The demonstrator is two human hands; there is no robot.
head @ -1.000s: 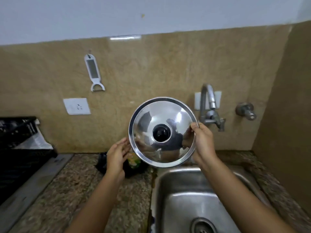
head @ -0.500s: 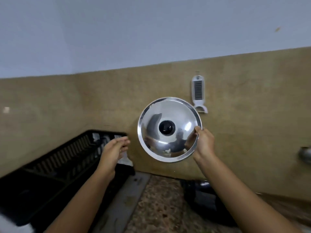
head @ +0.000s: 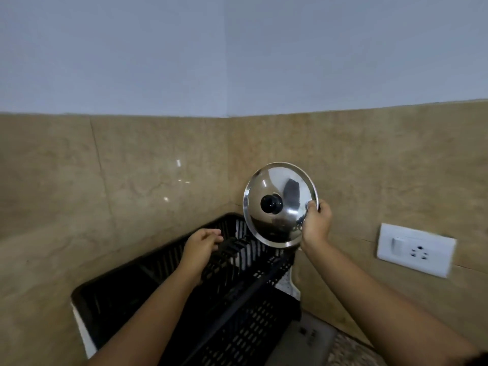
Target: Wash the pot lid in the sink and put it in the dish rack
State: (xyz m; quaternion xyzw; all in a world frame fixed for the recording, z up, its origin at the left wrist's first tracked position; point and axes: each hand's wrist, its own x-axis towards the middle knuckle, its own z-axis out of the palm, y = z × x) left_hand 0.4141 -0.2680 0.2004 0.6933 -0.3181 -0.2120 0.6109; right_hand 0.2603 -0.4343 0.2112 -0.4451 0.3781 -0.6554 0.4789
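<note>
A shiny steel pot lid [head: 285, 186] with a black knob is held upright in the air, its knob side facing me. My right hand [head: 317, 225] grips its right rim. The lid hangs above the far right corner of a black slatted plastic dish rack [head: 237, 307] that stands in the corner of the counter. My left hand [head: 202, 245] hovers over the rack's middle, fingers loosely curled and holding nothing. The sink is out of view.
Beige tiled walls meet in a corner behind the rack. A white wall socket with a switch [head: 416, 249] sits on the right wall. A grey tray [head: 306, 336] and speckled granite counter [head: 351, 352] lie at the lower right.
The view has swung left from the sink to the rack. My right hand has carried the lid over the rack's far corner. My left hand has moved above the rack.
</note>
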